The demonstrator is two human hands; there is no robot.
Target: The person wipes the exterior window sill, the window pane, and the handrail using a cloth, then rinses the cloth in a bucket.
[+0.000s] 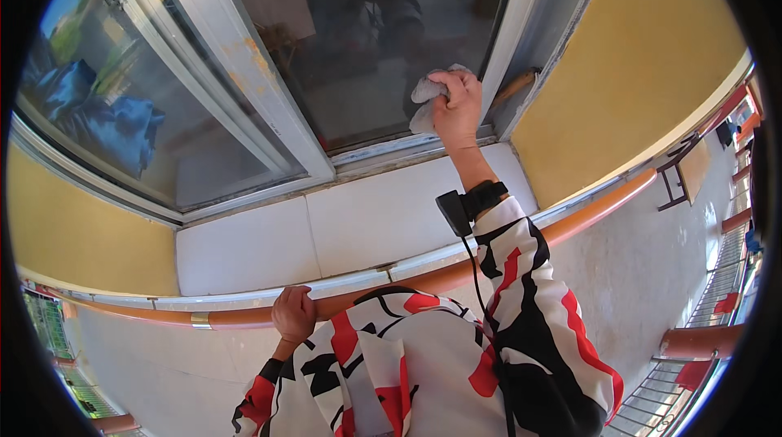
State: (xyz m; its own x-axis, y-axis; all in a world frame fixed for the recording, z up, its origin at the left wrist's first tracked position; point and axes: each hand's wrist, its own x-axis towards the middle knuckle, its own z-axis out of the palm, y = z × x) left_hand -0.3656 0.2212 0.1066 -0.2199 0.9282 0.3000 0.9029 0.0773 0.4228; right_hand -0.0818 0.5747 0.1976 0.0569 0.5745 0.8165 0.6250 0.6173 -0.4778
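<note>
My right hand [461, 108] grips a crumpled grey cloth [426, 90] at the lower right corner of a dark window pane [360, 52]. The cloth appears pressed to the glass beside the white window frame [513, 15]. Around my right wrist sits a black strap with a small box [452, 211], and a cable runs down from it. My left hand [294, 313] is wrapped over an orange-brown handrail [244, 318] below the sill. White tiles cover the window sill [379, 211] between the rail and the glass.
Yellow wall [629, 70] flanks the window on both sides. A second sliding pane [153, 107] at left reflects blue fabric. A wooden stick [517, 86] leans in the frame's right corner. Behind me are a table [693, 171], a metal railing [647, 400] and a reddish column [702, 342].
</note>
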